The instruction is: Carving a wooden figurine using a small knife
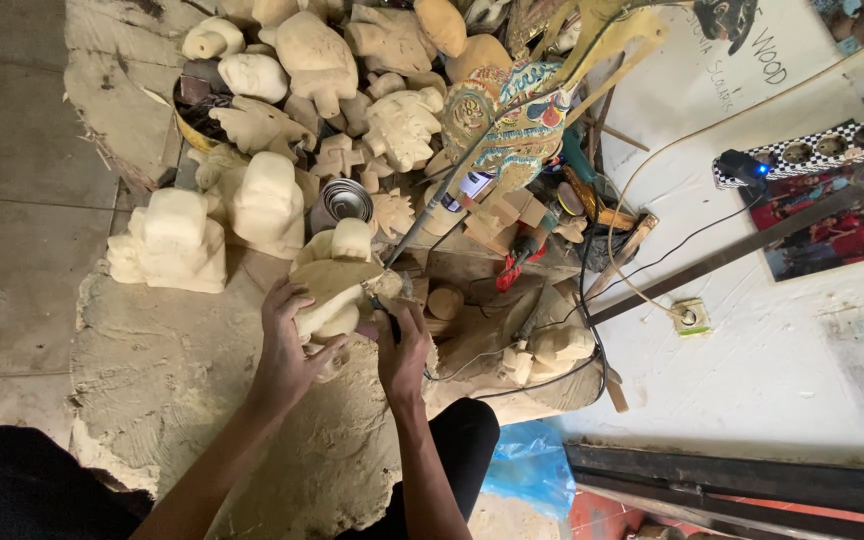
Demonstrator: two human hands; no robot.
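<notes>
Grey tiled floor [12,200] meets a white wall [772,360] (posters pinned there).

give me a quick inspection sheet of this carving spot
surface: rough slab dusted with wood shavings
job's things: pale wooden carving held over the slab; thin tool, mostly hidden
clutter: heap of unpainted carved figures, blocky figure, metal tin, painted puppet
hands: left hand grips the carving; right hand holds the tool against it
cables: black cable and pale cord to a socket
surroundings: white wall with photos, blue plastic bag, tiled floor
</notes>
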